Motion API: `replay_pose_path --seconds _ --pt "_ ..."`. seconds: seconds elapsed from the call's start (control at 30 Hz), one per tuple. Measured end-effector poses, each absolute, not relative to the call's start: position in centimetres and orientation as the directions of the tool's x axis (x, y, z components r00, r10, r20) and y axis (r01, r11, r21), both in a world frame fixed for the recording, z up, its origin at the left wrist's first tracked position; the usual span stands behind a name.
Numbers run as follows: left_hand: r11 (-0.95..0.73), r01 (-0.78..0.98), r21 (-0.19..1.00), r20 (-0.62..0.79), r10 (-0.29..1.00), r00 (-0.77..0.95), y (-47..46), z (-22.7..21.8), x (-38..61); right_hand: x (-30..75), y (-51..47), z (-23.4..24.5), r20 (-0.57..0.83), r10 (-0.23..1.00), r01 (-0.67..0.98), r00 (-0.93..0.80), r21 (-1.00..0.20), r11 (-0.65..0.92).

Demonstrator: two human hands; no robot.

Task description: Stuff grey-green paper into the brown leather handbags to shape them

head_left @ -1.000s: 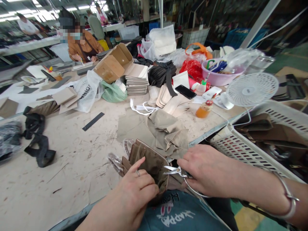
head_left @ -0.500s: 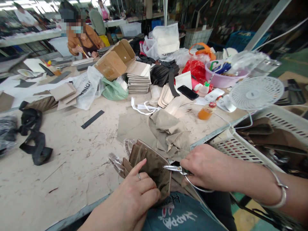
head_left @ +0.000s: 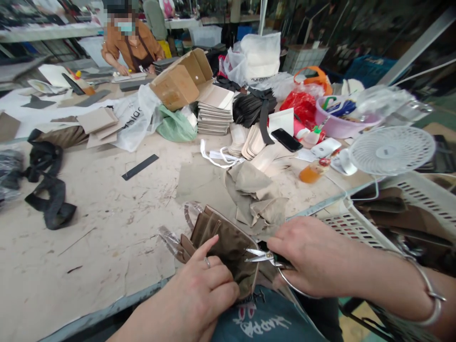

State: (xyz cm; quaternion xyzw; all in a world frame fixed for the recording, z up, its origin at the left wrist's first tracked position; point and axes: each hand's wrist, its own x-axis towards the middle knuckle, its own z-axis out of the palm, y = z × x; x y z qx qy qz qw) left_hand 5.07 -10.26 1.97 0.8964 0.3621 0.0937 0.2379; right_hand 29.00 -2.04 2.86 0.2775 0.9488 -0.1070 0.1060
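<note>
At the near edge of the bench (head_left: 107, 213), toward its right-hand end, lies the brown bag (head_left: 233, 244), its lower part hanging over the teal apron (head_left: 265, 325); clear plastic (head_left: 169, 239) sticks out from its left side. The left hand (head_left: 204, 285) grasps the bag, three fingers curled against the cloth and the index finger stretched out over it; the thumb is hidden. The right hand (head_left: 302, 251) is closed around the handles of a pair of scissors (head_left: 265, 257); the blades stand a little apart, tips over the bag's right border, though whether they touch the cloth I cannot tell.

Just beyond the bag lie crumpled beige fabric pieces (head_left: 245, 180); along the bench's right edge come a bottle of orange liquid (head_left: 309, 174) and a white fan (head_left: 392, 151), with a white crate (head_left: 351, 217) of brown goods just outside that edge. Farther back sit a black phone (head_left: 287, 140), a stack of pale panels (head_left: 215, 114), an open cardboard box (head_left: 176, 91) and a lilac basin (head_left: 331, 122), the last near the far right corner; toward the left edge lies a twisted black strap (head_left: 59, 194), with a flat dark strip (head_left: 140, 167) between it and the fabric pieces; past the far left part, a co-worker (head_left: 140, 52) bends over work, both hands low.
</note>
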Motion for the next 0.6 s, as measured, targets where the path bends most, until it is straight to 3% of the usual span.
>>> replay_pose_path --seconds 0.33,0.6 --pt "-0.621 0.616 0.485 0.008 0.707 0.707 -10.6 1.8 5.1 28.8 -1.1 2.0 -0.280 0.376 0.404 -0.883 -0.048 0.913" --pt "-0.630 0.597 0.496 0.031 0.700 0.713 -10.8 1.5 4.5 29.2 -1.6 1.3 -0.269 0.445 0.495 -0.854 -0.162 0.854"
